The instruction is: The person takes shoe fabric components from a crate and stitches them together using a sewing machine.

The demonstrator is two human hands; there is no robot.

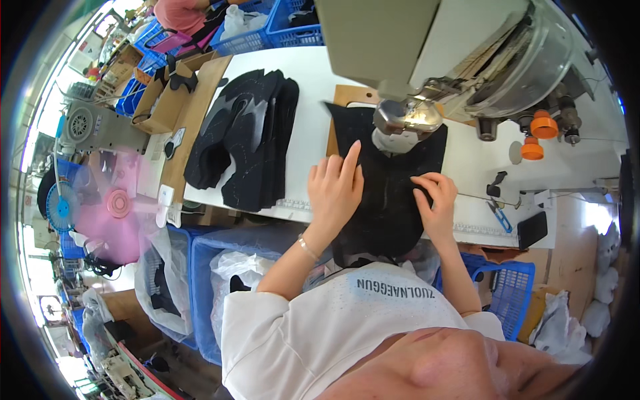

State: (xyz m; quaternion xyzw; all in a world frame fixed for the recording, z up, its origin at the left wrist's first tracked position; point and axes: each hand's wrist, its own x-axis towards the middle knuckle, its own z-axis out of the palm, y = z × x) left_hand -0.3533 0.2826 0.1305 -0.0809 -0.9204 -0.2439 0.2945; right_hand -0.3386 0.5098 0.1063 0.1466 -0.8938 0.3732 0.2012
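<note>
A black fabric piece (383, 200) lies under the head of an industrial sewing machine (399, 141), its near end hanging over the table edge toward my lap. My left hand (337, 187) rests flat at the piece's left edge, index finger stretched toward the machine's foot. On the right side of the cloth, my right hand (437, 203) touches it with bent fingertips, thumb apart from the fingers. The needle is hidden behind the machine's metal cover. To the left lies a stack of black cut pieces (247, 140).
Blue snips (500, 217) and a black phone-like slab (532, 230) lie at the table's right. Orange knobs (543, 125) stick out from the machine. A pink fan (119, 203) stands left; blue crates (200, 293) sit below the table edge. Another person (180, 17) sits at far left.
</note>
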